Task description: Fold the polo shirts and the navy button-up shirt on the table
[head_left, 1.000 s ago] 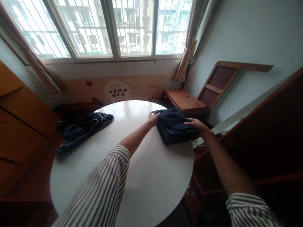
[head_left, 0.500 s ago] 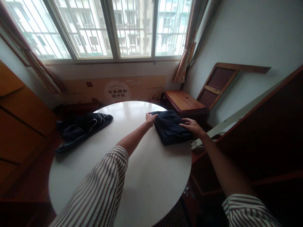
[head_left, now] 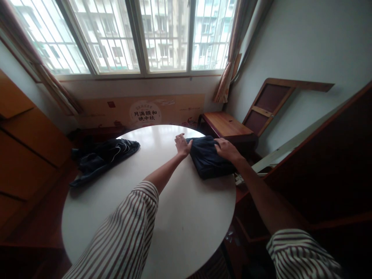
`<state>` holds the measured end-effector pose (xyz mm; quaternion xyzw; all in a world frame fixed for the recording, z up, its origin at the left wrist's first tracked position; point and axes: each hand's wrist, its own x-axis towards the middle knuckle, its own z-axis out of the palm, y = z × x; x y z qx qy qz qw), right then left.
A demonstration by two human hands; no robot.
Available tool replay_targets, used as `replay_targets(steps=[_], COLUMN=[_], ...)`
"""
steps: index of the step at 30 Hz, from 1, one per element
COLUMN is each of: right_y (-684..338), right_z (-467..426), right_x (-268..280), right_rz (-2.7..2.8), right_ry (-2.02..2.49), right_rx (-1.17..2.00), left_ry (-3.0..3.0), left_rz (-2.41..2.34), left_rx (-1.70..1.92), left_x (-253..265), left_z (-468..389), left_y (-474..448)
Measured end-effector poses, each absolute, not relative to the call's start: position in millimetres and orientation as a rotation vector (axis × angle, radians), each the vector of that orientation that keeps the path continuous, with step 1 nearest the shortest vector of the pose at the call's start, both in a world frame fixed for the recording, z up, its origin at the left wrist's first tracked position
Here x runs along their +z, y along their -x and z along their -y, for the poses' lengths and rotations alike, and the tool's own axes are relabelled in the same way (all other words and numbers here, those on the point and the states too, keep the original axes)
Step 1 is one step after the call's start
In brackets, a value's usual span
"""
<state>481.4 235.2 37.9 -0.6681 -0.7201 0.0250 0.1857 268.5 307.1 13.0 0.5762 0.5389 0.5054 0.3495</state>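
A dark navy folded garment (head_left: 207,161) lies as a compact bundle on the right side of the white round table (head_left: 162,240). At its far left corner is my left hand (head_left: 183,145), fingers apart and thumb by the cloth, holding nothing. My right hand (head_left: 228,149) rests over the bundle's right part with bent fingers touching the top; whether it pinches any cloth is not clear. Across the table on the left, another dark garment (head_left: 101,155) with white drawstrings lies crumpled, partly over the edge.
Behind the table on the right stands a wooden stool (head_left: 226,123). A wooden folding frame (head_left: 267,102) leans at the white wall. Orange cabinets (head_left: 26,151) flank the left side, and a dark wooden piece of furniture (head_left: 319,174) is close on the right.
My left hand has let go of the bundle's corner and spread its fingers. My right hand has slid left and away from me across the bundle. The drawstring garment stays put.
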Motion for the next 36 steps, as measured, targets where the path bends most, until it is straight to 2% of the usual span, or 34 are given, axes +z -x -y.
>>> replay_targets(steps=[4, 10, 16, 21, 24, 26, 30, 34, 36], right_y=[-453, -431, -422, -405, -384, -366, -325, -297, -290], right_z=[-275, -301, -311, -321, -313, -293, -231, -184, -176], right_x=[35, 5, -1, 22, 43, 53, 46, 17, 3], right_rz=[2.193, 2.254, 2.195, 2.121, 2.097, 2.057, 2.085, 2.272, 2.309], right_ry=[1.812, 1.949, 2.079, 2.15, 2.062, 1.844, 1.496, 1.566, 1.605], right_rx=[0.186, 0.321, 0.355, 0.339, 0.198, 0.046, 0.032, 0.103, 0.15], left_ry=[-2.142, -2.802, -2.96, -3.026, -3.002, -2.936, -2.781, -2.377, -2.196], left_rz=[-1.183, -0.817, -0.737, -0.645, -0.502, -0.469, -0.781, -1.744, -2.021], left_rx=[1.224, 0.796, 0.742, 0.696, 0.614, 0.61, 0.718, 0.979, 1.034], left_x=[16, -28, -43, -33, -16, -2, 25, 51, 61], left_z=[-258, -186, -184, -170, -152, -145, -165, -206, -218], left_y=[-278, -287, -281, -274, -254, -228, -141, -41, -3])
